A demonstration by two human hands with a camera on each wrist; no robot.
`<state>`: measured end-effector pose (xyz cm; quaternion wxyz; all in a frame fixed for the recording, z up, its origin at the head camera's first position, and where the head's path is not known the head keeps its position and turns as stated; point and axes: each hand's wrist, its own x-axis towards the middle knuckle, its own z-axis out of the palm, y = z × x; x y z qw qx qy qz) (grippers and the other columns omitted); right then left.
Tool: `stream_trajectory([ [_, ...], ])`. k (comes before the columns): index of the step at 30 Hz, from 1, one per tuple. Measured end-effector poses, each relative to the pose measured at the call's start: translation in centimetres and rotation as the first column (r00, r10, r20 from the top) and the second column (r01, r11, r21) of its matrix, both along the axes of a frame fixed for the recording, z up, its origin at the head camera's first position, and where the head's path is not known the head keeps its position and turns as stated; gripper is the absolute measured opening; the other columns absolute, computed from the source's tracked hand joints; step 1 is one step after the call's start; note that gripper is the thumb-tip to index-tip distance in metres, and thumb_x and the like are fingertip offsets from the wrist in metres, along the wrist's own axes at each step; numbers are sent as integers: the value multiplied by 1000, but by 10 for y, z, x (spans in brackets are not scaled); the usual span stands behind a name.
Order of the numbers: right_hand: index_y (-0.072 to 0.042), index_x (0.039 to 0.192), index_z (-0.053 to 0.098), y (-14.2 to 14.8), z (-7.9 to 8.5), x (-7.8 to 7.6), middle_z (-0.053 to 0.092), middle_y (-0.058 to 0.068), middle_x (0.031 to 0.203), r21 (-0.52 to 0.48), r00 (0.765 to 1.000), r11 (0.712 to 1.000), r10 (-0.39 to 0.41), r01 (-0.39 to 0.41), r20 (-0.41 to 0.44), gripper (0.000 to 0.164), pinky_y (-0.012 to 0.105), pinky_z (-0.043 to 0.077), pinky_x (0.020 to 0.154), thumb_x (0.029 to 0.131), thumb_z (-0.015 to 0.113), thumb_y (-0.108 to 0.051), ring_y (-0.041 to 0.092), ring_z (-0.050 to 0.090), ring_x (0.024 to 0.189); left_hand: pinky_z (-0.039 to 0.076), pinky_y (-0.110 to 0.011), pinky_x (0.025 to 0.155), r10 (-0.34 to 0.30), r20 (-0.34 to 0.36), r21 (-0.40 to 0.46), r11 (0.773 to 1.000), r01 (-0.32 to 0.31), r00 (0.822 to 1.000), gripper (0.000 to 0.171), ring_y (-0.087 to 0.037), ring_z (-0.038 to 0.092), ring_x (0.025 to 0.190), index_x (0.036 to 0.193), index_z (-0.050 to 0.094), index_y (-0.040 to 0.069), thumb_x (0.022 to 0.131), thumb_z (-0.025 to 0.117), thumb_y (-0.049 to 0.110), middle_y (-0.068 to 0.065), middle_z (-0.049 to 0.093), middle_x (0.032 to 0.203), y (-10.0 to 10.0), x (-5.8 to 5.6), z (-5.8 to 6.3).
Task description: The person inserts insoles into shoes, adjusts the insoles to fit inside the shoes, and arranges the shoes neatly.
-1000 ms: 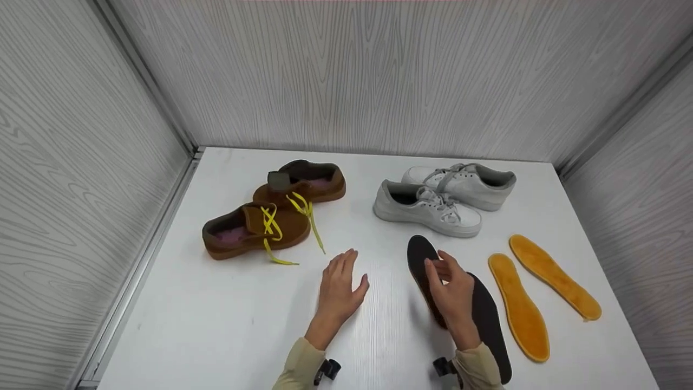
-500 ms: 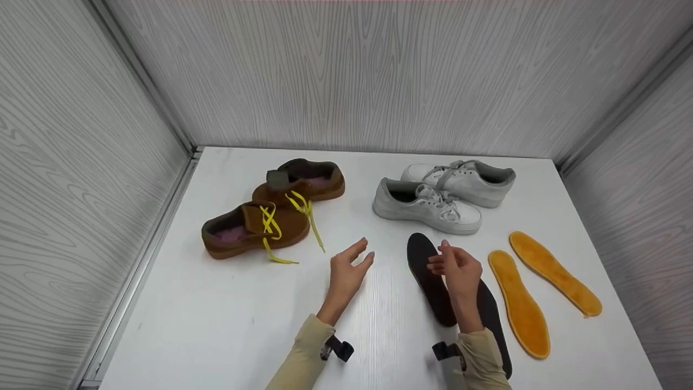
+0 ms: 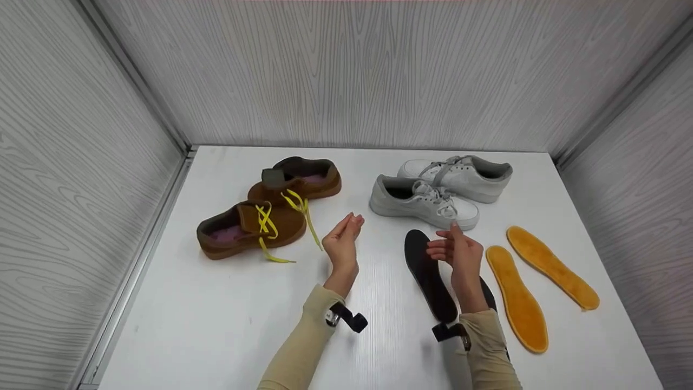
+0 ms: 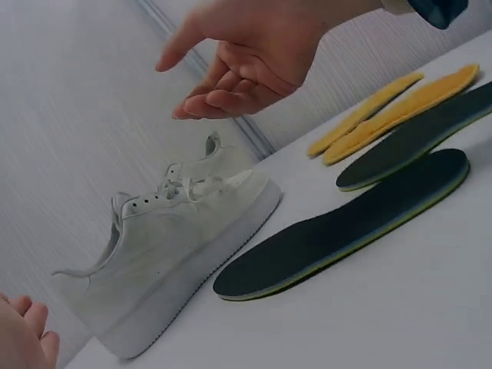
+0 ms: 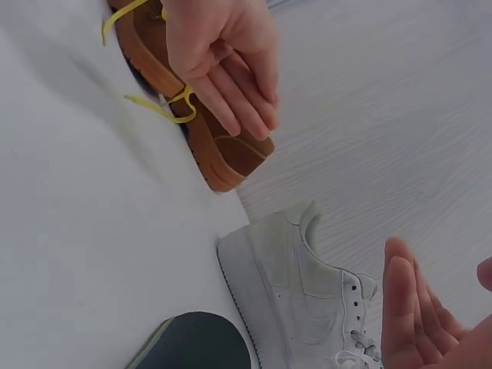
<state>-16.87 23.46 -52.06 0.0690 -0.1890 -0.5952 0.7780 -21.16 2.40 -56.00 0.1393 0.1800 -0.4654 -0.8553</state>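
Note:
My left hand [image 3: 344, 244] hovers over the middle of the table, loosely bent, holding nothing. To its right my right hand [image 3: 461, 257] is raised above a black insole [image 3: 430, 281], also without anything in it. Most of a second black insole [image 3: 488, 295] is hidden under the right forearm. Just beyond the right hand lies a white sneaker [image 3: 400, 203], laces upward. Its mate [image 3: 476, 181] stands behind it. In the right wrist view, the left hand [image 5: 223, 61] partly covers a brown shoe [image 5: 231, 157], while part of the right hand [image 5: 423, 323] shows at lower right.
Two brown shoes with yellow laces, the nearer [image 3: 281, 222] overlapping the farther one [image 3: 325, 187], sit at the back left. Two orange insoles, one [image 3: 520, 303] beside the other [image 3: 555, 268], lie on the right. Wood-grain panels enclose the white table [image 3: 216, 319].
Both hands have moved forward, away from the person. The left hand turned, its fingers drawing together; the right hand turned too. Shoes and insoles stay in their places on the table.

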Motion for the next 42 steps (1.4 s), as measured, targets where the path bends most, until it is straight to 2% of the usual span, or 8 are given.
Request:
stream_trajectory([
  [2,7,93,70,1,2,-4,71,14,69,-37,1000,999,-5,6,18,45,31,56,55,102,53,-35,22,69,56,54,-36,88,27,50,86,996,-31,998,28,-30,71,99,120,65,-11,95,63,1,-25,70,107,2,-6,5],
  [5,4,90,71,3,3,-10,71,13,68,-92,999,996,-11,14,31,45,30,56,55,102,54,-36,22,68,56,54,-36,89,55,101,197,978,-74,993,29,-31,70,103,122,65,-9,95,62,1,-25,70,110,6,-16,13],
  [9,4,89,69,6,2,-18,70,13,66,-164,999,986,-18,24,39,44,29,55,54,103,53,-35,21,68,55,54,-36,88,74,94,225,970,-93,993,28,-32,69,104,121,65,-9,95,62,-1,-26,69,111,11,-28,20],
  [14,1,85,70,5,5,-27,69,12,65,-197,997,980,-23,36,71,42,28,55,52,103,52,-33,20,68,53,53,-40,90,105,79,209,971,-120,991,26,-33,70,101,118,66,-11,94,62,-3,-27,69,109,20,-40,27],
  [18,4,90,70,0,10,-32,69,12,65,-188,998,982,-1,14,67,42,27,54,52,103,51,-32,20,67,53,52,-43,90,141,62,197,969,-150,988,24,-33,71,98,115,67,-13,93,63,-4,-28,69,106,28,-48,31],
  [26,1,100,64,-11,16,-39,68,7,65,-118,996,993,26,-16,83,39,25,51,49,103,49,-34,17,63,51,55,-36,85,167,49,160,972,-172,985,19,-31,72,93,108,70,-11,90,67,-5,-24,72,99,41,-59,34],
  [33,2,106,58,-24,6,-55,65,5,65,-94,989,995,32,-18,147,33,24,46,47,102,50,-29,15,58,49,54,-32,85,176,100,17,984,-179,979,18,-22,69,94,103,72,-4,85,72,-3,-16,73,99,41,-72,24],
  [42,8,117,53,-43,-7,-67,64,6,64,-108,983,994,54,-36,173,38,24,42,43,97,53,-24,14,56,47,50,-25,71,278,154,-87,960,-267,948,18,-16,61,79,96,65,-5,81,75,-2,-6,64,83,30,-85,15],
])
